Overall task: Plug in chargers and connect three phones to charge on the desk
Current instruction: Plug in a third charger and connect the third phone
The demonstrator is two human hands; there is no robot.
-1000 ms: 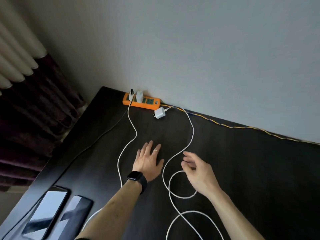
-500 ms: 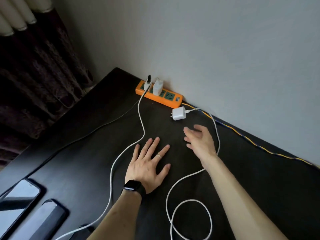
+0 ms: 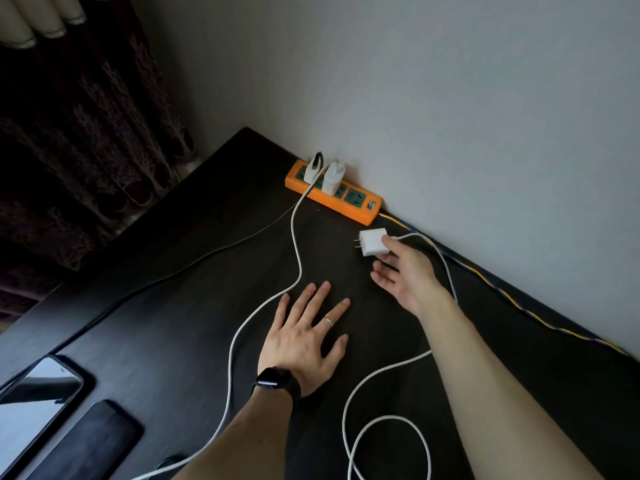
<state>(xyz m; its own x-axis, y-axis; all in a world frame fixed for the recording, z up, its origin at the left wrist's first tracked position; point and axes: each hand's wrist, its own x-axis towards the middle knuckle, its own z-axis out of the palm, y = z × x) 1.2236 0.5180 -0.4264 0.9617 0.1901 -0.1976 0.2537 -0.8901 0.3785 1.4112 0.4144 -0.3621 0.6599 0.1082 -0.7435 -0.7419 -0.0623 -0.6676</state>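
Observation:
An orange power strip (image 3: 358,216) lies against the wall at the back of the dark desk (image 3: 166,317), with two chargers (image 3: 333,179) plugged in at its left end. A loose white charger (image 3: 371,242) lies just right of the strip, prongs pointing left, its white cable (image 3: 384,422) looping toward me. My right hand (image 3: 407,275) is spread, fingertips touching the charger's right side without gripping it. My left hand (image 3: 304,337), with a ring and a black watch, rests flat on the desk. Two phones (image 3: 34,400) (image 3: 88,441) lie at the lower left.
A second white cable (image 3: 295,247) runs from the strip past my left hand toward the near edge. A thin dark cord crosses the desk to the left. The strip's yellow-blue cord (image 3: 519,304) follows the wall rightward. Dark curtains (image 3: 76,133) hang beyond the desk's left edge.
My right hand moved forward from the cable loop to the loose white charger and now touches it. My left hand stayed flat on the desk. The view shifted closer to the power strip.

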